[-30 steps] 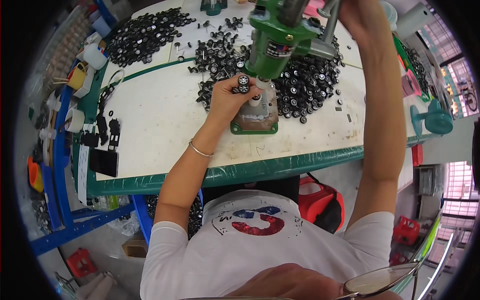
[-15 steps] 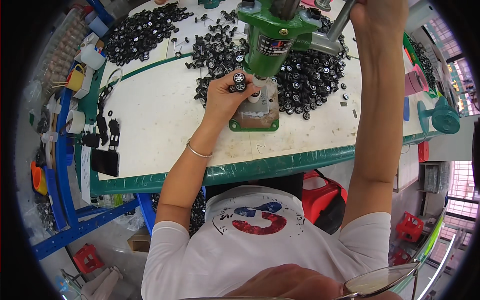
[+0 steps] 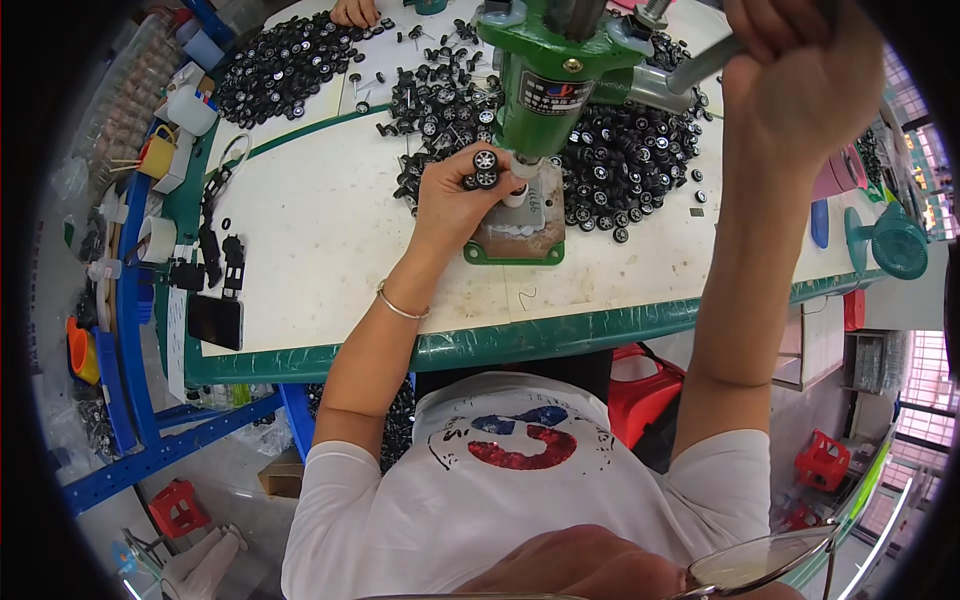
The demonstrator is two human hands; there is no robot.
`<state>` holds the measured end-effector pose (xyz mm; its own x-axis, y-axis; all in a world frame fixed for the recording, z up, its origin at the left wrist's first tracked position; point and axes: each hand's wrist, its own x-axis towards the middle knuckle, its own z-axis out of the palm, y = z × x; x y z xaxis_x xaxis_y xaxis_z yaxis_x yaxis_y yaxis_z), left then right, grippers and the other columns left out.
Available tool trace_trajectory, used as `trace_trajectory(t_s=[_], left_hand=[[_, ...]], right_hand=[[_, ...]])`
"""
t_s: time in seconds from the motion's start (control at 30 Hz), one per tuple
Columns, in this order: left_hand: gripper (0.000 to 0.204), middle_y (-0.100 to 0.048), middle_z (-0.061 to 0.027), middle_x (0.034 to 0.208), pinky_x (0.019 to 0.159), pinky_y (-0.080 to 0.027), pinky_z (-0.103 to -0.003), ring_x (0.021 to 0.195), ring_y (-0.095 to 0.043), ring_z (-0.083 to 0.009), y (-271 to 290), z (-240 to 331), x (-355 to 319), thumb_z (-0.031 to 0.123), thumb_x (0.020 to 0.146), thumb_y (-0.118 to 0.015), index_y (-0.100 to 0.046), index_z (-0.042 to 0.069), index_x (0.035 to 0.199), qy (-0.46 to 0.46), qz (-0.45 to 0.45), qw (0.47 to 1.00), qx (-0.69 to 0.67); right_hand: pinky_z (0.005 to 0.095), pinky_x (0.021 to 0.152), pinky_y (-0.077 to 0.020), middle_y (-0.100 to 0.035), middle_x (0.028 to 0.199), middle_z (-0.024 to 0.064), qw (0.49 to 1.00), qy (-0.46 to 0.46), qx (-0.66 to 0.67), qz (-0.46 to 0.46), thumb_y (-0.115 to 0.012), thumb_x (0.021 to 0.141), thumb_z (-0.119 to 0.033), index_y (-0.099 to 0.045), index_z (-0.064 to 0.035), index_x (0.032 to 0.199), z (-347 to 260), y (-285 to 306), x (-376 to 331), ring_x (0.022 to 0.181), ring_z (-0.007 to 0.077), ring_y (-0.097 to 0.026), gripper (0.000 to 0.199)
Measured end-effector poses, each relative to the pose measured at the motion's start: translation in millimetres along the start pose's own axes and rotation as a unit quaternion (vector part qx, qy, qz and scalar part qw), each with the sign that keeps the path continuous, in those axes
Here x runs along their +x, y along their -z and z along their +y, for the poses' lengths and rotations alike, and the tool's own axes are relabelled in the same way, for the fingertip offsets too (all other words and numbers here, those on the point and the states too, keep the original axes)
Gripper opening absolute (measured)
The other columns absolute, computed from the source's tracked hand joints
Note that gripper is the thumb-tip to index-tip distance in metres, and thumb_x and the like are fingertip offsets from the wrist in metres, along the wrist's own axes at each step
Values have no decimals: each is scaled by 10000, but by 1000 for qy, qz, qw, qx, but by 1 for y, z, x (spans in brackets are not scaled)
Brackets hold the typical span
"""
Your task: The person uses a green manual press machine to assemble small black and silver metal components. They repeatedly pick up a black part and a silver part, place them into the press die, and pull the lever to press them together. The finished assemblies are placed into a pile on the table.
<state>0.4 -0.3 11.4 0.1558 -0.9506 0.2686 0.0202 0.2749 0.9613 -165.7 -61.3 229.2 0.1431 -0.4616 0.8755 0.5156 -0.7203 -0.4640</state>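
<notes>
A green hand press (image 3: 545, 110) stands on the table, its base plate (image 3: 515, 243) nearest me. Under its ram, my left hand (image 3: 455, 195) is closed on small black toy wheels (image 3: 485, 161) with silver spokes. Its fingertips are at a small white cylindrical piece (image 3: 516, 196) on the press base; another wheel seems to sit there, partly hidden by the fingers. My right hand (image 3: 800, 85) is raised at the upper right, wrapped round the press's metal lever (image 3: 705, 65). Loose wheels (image 3: 625, 165) lie heaped right of the press, and more wheels (image 3: 440, 105) behind it on the left.
At the far left another person's hand (image 3: 355, 12) is beside a wheel pile (image 3: 280, 70). A phone (image 3: 215, 322) lies near the left edge of the table (image 3: 330, 240), below black strap-like parts (image 3: 208, 250). A teal fan (image 3: 897, 240) stands at the right edge.
My right hand has swung the lever outward to the right and slightly down. The left hand keeps its hold under the ram. Another person's hand has come further into view at the far left.
</notes>
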Motion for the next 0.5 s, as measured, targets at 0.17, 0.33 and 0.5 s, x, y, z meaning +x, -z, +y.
trace_trajectory(t_s=[0.17,0.33,0.5], left_hand=[[114,-674,-3,826,674,-518,-220,734,-642,-73,3,-3,-5,-4,764,-725,-680,17,867,-7,9,999,32],[151,-683,-25,862,707,-517,-234,771,-635,-79,2,-5,-5,54,766,-752,-687,-2,891,-8,-5,1000,11],[220,-679,-27,825,697,-471,-238,743,-589,-65,3,-11,-8,87,768,-756,-714,19,973,-19,6,999,-37]], right_hand=[[248,398,-98,-205,545,-30,990,30,-49,129,-432,932,-210,-275,-112,639,-4,-11,-31,445,57,-121,347],[219,369,-128,-230,526,-38,995,48,13,87,-473,938,-190,-334,-108,658,-2,1,-30,416,37,-173,323],[220,387,-125,-228,527,-34,991,4,2,133,-480,948,-204,-332,-113,655,-2,-4,-24,434,48,-153,341]])
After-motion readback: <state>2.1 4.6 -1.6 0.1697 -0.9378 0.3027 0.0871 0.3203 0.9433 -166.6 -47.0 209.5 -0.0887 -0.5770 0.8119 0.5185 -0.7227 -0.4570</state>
